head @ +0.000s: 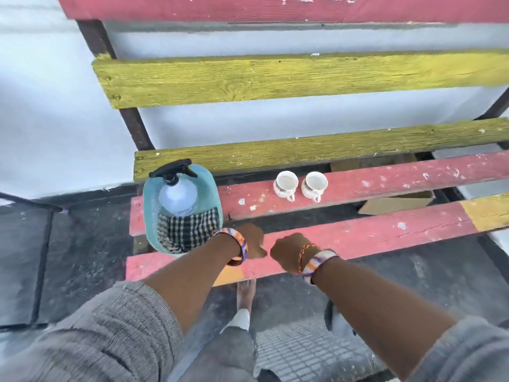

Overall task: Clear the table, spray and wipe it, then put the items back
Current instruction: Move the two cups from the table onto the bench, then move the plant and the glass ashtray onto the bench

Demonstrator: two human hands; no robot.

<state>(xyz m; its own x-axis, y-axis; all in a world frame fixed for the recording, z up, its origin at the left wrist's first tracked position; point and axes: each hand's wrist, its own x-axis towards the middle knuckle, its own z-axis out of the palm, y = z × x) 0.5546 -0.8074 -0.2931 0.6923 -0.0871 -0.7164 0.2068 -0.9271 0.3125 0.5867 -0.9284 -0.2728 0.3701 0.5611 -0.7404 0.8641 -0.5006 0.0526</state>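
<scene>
A weathered bench of rough wooden slats (358,232), painted pink-red and mustard yellow with chipped, flaking patches, fills the middle of the view. At about nine o'clock on it stands a round turquoise woven basket (150,199) of fine mesh-like weave. Inside it a clear plastic spray bottle with a black trigger head (176,194) stands upright, and a black-and-white checked cloth (187,230), coarse and frayed, is tucked against the basket's near wall. At roughly one o'clock from the hands, on the second pink slat, two small white ceramic teacups (286,181) with patterned sides sit just beside each other, handles turned toward the viewer.

The left hand (252,242), with a striped orange, purple and white bangle at the wrist, hangs over the near slat just beside the basket, its fingers curled down and holding nothing. The right hand (287,253), with a similar bangle and thin thread bands, is balled in a loose fist close by, gripping nothing visible. Grey ribbed knit sleeves (110,326) are pushed up both forearms.
</scene>
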